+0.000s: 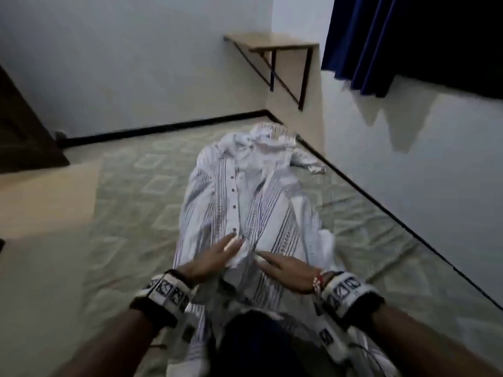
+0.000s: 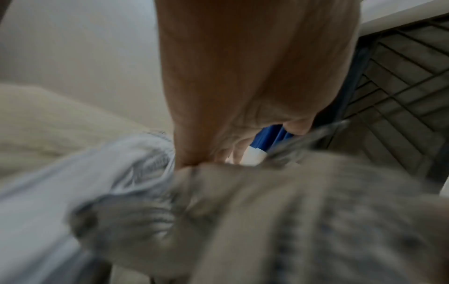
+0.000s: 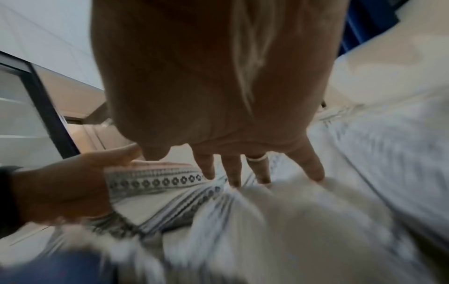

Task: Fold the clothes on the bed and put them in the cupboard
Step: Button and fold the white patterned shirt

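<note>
A white shirt (image 1: 245, 191) with dark stripes and a button row lies lengthwise on the bed (image 1: 130, 213), collar at the far end. Its near hem hangs toward me. My left hand (image 1: 220, 254) lies on the lower front with straight fingers, just left of the button row. My right hand (image 1: 283, 268) lies flat beside it, fingers pointing toward the left hand. In the right wrist view the right fingers (image 3: 233, 173) press the striped cloth (image 3: 316, 211), and the left hand (image 3: 60, 192) rests on a patterned band. The left wrist view shows the palm (image 2: 230, 96) over blurred fabric (image 2: 316, 211).
The bed has a green patterned sheet and runs along the right wall (image 1: 408, 172). A small wooden shelf (image 1: 272, 42) hangs in the far corner, and a blue curtain (image 1: 408, 36) at the top right. Dark wooden furniture (image 1: 21, 131) stands at the left, beside beige floor (image 1: 40, 200).
</note>
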